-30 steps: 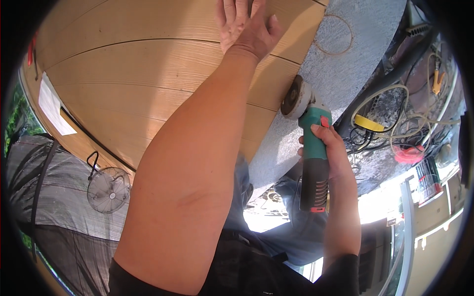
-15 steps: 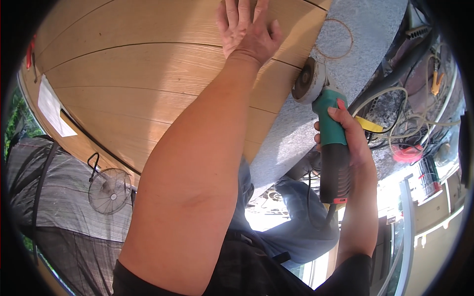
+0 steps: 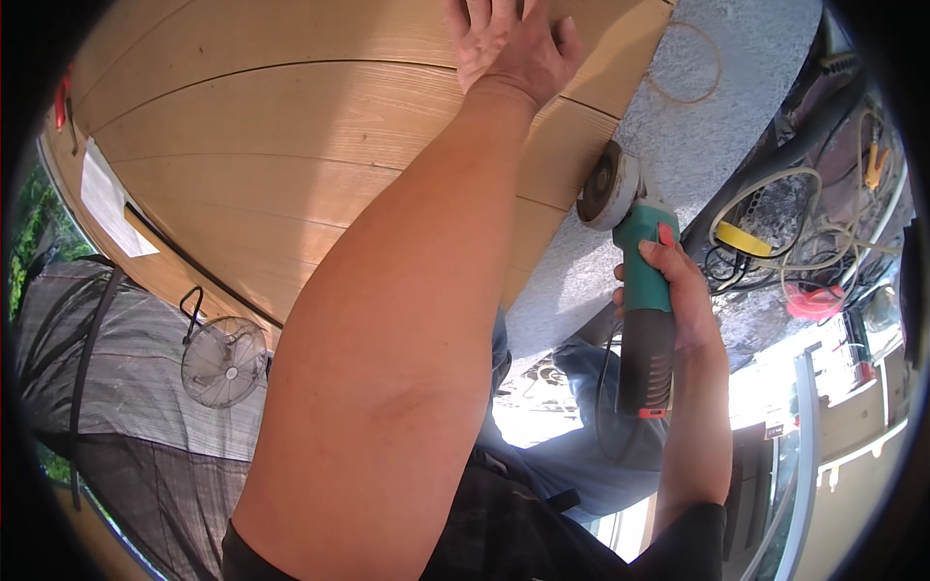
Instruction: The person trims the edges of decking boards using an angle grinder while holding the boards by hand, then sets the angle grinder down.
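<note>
My left hand (image 3: 515, 50) presses flat on wood-grained tan boards (image 3: 329, 107), its fingers spread and the tips cut off by the picture's upper edge. In my right hand (image 3: 686, 289) is a green and black angle grinder (image 3: 647, 266), with fingers wrapped round its body and the thumb near a red switch. The grinder's disc (image 3: 603, 186) stands upright at the right edge of the boards. Whether it touches that edge I cannot tell. A cord hangs from the grinder's lower end toward my legs.
A grey speckled surface (image 3: 668, 121) runs along the boards' right side. Beyond it lie tangled hoses and cables (image 3: 814, 179), with a yellow piece (image 3: 744, 238) among them. A small round fan (image 3: 225, 363) and a white sheet (image 3: 108, 198) are at the left.
The grinder has moved nearer to me along the boards' edge. My left hand stays planted on the boards, while the whole view has shifted slightly.
</note>
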### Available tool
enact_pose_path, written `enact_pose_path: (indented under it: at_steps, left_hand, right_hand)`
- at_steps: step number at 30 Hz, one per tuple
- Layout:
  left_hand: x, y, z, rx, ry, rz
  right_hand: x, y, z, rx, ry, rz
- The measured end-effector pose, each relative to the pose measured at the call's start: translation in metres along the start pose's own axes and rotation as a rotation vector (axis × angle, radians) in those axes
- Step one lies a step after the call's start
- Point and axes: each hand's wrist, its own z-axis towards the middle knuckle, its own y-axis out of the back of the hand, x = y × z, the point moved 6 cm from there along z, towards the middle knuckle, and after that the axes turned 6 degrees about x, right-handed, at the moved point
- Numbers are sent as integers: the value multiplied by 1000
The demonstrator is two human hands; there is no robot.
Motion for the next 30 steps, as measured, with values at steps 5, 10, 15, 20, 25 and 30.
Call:
enact_pose_path:
  at_steps: [5, 10, 15, 20, 25, 30]
  left_hand:
    - [0, -1, -1, 2, 2, 7]
    - [-2, -2, 0, 17, 15, 16]
    - [-4, -5, 2, 46, 36, 48]
    - [-2, -1, 1, 25, 29, 45]
    - [-7, -1, 2, 34, 7, 26]
    - [-1, -4, 3, 99, 49, 20]
  right_hand:
    - [-28, -1, 1, 7, -44, 26]
    - [-45, 0, 2, 27, -57, 42]
    - [-11, 2, -1, 20, 3, 61]
    - [64, -1, -7, 16, 57, 18]
    - [98, 1, -13, 16, 101, 5]
    - [123, -1, -15, 10, 87, -14]
